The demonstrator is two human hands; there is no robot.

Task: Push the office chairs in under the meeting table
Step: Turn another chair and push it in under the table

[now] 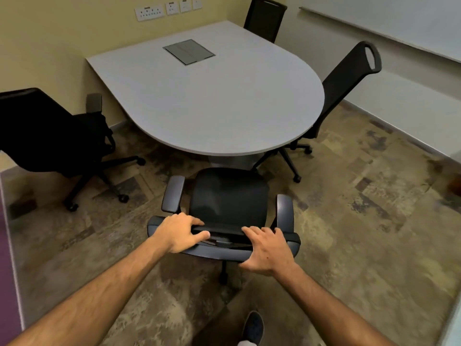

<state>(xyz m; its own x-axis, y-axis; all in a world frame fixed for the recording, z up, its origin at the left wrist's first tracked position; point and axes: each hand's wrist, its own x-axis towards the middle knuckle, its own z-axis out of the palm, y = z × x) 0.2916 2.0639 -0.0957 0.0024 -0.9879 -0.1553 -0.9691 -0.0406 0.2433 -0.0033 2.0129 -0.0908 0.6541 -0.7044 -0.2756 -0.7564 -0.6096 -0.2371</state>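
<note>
A black office chair (228,196) with grey armrests stands right in front of me, its seat facing the rounded end of the grey meeting table (212,103) and just short of its edge. My left hand (180,232) and my right hand (265,248) both grip the top rim of its backrest. Another black chair (47,136) stands off to the left, turned away from the table. A third chair (346,83) sits at the table's right side, partly under it. A fourth chair (264,18) is tucked in at the far corner.
The table butts against the yellow wall at the back, with a grey cable hatch (188,51) in its top. Wall sockets (149,12) sit above it. A whiteboard ledge (389,31) runs along the right wall. Patterned carpet (361,208) covers the floor. My shoe (253,328) shows below.
</note>
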